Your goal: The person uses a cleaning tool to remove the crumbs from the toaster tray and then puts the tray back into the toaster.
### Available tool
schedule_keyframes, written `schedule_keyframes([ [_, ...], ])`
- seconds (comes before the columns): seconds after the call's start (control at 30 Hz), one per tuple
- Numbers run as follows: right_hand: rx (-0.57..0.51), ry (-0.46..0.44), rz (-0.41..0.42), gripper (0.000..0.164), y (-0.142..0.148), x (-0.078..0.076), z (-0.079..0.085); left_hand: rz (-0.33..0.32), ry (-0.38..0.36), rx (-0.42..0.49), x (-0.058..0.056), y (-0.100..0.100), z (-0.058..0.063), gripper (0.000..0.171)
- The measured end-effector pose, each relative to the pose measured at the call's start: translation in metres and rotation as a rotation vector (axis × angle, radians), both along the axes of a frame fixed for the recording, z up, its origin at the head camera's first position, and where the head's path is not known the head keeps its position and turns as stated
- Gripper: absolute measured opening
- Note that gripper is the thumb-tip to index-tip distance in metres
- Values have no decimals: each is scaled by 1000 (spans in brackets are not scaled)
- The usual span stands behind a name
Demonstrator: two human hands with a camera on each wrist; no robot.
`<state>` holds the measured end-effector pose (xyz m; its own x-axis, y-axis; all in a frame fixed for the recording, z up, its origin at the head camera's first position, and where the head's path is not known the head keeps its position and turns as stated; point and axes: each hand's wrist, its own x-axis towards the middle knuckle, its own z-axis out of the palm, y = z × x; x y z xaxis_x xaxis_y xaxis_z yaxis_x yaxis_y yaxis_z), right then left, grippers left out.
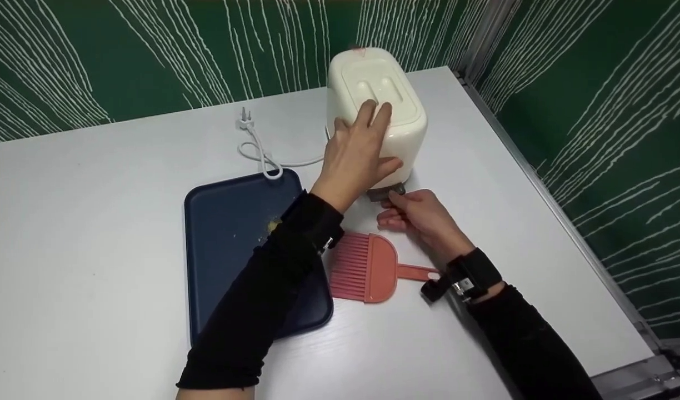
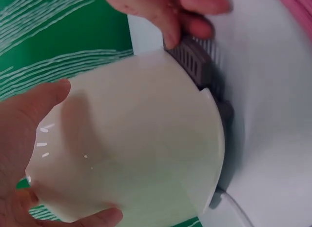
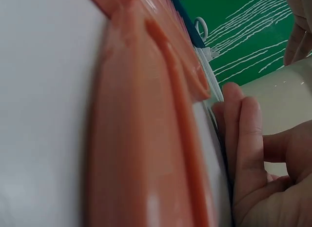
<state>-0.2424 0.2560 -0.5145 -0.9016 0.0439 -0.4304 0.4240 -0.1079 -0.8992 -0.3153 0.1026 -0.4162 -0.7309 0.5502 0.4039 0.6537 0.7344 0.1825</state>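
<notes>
A cream toaster (image 1: 409, 141) with a covered top stands at the back right of the table. My left hand (image 1: 351, 153) rests over its near corner, fingers spread on the top and thumb against the end face. Low at that end, a dark grey slotted crumb tray (image 1: 385, 193) sticks out from the base. My right hand (image 1: 423, 216) pinches its edge between thumb and fingers; the left wrist view shows the slotted crumb tray (image 2: 192, 61) close up. How far it reaches inside the toaster is hidden.
A navy tray (image 1: 223, 222) holding yellowish crumbs (image 1: 273, 224) lies left, partly under my left forearm. Beside it is an orange hand brush (image 1: 381, 269), its handle near my right wrist. The toaster's white cord and plug (image 1: 245, 120) lie behind the tray. Green patterned walls border the table.
</notes>
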Motion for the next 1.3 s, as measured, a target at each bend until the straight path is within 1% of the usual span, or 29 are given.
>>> schedule_keyframes([
  [0.13,-6,22,-21,37,-1,0,0,76,-32,39,1,3,-3,106],
  [0.2,-14,30,-21,38,-1,0,0,109,-77,71,1,4,-4,115],
  [0.27,-23,30,-21,39,-2,0,0,126,-140,108,0,4,-4,117],
  [0.37,-24,22,-17,39,-4,-1,-1,128,-233,166,-1,4,-5,112],
  [0.43,-25,20,-15,39,-6,-2,-2,130,-257,199,-3,4,-6,107],
  [0.57,-44,26,-43,39,-7,-2,-2,122,-231,216,-6,3,-7,100],
  [0.67,-60,24,-73,38,-6,-2,-2,116,-205,199,-8,3,-7,98],
  [0.73,-60,24,-82,38,-6,-2,-1,116,-201,188,-8,4,-6,97],
  [0.87,-104,26,-121,37,-8,-1,0,110,-192,179,-8,5,-6,96],
  [1.0,-134,23,-120,37,-10,1,1,113,-177,178,-7,6,-6,95],
  [1.17,-102,37,-92,39,-13,1,1,116,-162,179,-7,5,-7,95],
  [1.3,-100,62,-133,40,-14,1,-1,112,-139,169,-7,4,-6,94],
])
